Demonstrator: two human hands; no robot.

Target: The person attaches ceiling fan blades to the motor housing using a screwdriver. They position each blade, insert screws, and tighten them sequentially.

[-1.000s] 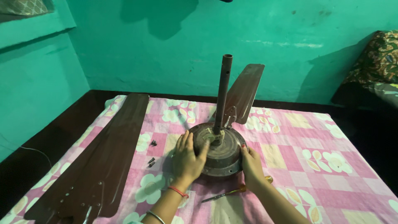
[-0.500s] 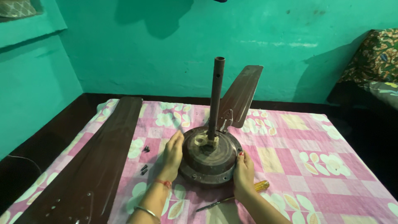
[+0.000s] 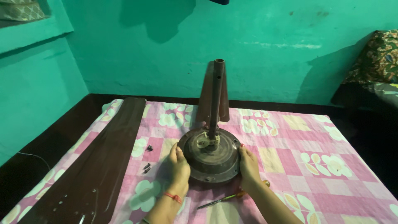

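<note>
Left hand [image 3: 179,166]: I see it pressed flat-fingered against the left rim of the fan motor [image 3: 210,155], fingers curved along the edge, a red thread at the wrist. Right hand [image 3: 249,164]: cupped against the right rim of the same housing, fingers wrapped on its side. Both hands grip the motor between them.

Fan motor: round, brown, dusty, sitting on the pink flowered cloth [image 3: 315,145] near the middle of my view. A brown rod [image 3: 215,99] stands upright from its centre. One blade [image 3: 212,93] is attached at the far side, pointing away toward the green wall [image 3: 265,45], mostly behind the rod.

Screwdriver [image 3: 224,199]: lying on the cloth just below the motor, beside the right wrist, handle partly hidden.

Screws [image 3: 147,167]: small dark pieces on the cloth, left of the left hand.

Loose blades [image 3: 99,166]: long, brown, lying on the cloth's left side, well apart from the motor.
</note>
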